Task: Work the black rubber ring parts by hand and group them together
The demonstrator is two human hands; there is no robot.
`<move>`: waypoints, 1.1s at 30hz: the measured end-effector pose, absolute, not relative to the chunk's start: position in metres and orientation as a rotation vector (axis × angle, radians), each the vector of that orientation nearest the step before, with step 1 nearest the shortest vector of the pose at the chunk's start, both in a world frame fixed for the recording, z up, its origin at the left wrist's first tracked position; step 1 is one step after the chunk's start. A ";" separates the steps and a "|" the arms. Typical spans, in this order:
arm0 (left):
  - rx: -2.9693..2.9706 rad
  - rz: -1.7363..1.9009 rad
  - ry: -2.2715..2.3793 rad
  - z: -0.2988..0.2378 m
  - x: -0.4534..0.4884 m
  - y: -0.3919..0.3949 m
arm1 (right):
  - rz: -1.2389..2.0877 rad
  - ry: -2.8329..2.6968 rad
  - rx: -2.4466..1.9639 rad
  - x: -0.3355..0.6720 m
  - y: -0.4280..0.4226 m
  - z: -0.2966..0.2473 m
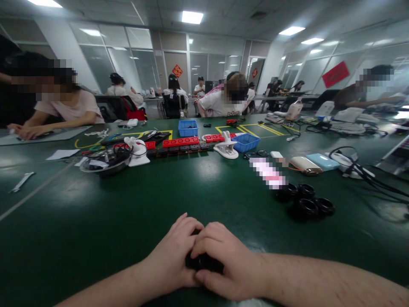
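Observation:
My left hand point(174, 256) and my right hand point(225, 260) rest together on the dark green table point(134, 204) near its front edge. Both have their fingers curled around a small black object point(204, 261), mostly hidden between them. I cannot make out what the object is. Several black rings point(306, 201) lie on the table to the right, beyond my right hand.
Further back lie a metal bowl point(105, 162), red strips point(180, 142), two blue bins point(188, 127), white clip-like holders point(226, 147), power banks point(306, 165) and cables point(361, 170). A white strip point(21, 181) lies at the left. Other people sit around this table and behind it.

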State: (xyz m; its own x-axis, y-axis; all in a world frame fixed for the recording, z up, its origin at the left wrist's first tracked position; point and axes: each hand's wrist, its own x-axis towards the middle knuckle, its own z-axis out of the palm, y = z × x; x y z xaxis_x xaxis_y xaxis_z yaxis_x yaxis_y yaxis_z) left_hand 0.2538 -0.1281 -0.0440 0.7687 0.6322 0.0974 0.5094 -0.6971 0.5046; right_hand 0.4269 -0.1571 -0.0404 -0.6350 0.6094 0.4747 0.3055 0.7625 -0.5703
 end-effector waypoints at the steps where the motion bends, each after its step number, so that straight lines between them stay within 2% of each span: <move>1: 2.498 0.356 0.829 -0.044 0.252 -0.125 | 0.588 -2.290 -0.620 0.427 -0.157 -0.040; 12: 2.484 0.199 0.673 -0.035 0.247 -0.118 | 0.582 -2.300 -0.357 0.424 -0.157 -0.034; 19: 2.512 0.325 0.684 -0.042 0.246 -0.123 | 0.463 -2.212 -0.546 0.426 -0.157 -0.030; 24: 2.516 0.419 0.888 -0.045 0.251 -0.130 | 0.399 -2.250 -0.769 0.424 -0.159 -0.033; 29: 2.478 0.449 0.954 -0.046 0.253 -0.135 | 0.495 -2.355 -1.010 0.421 -0.158 -0.035; 33: 2.469 0.477 0.903 -0.049 0.251 -0.131 | 0.545 -2.376 -0.952 0.422 -0.157 -0.034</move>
State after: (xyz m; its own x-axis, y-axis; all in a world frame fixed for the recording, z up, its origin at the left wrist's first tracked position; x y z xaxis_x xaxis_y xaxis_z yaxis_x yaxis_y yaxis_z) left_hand 0.2515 -0.1313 -0.0494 0.7237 0.6714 0.1594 0.5098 -0.6758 0.5324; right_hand 0.4223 -0.1569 -0.0342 -0.6185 0.7204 0.3138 0.5116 0.6723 -0.5351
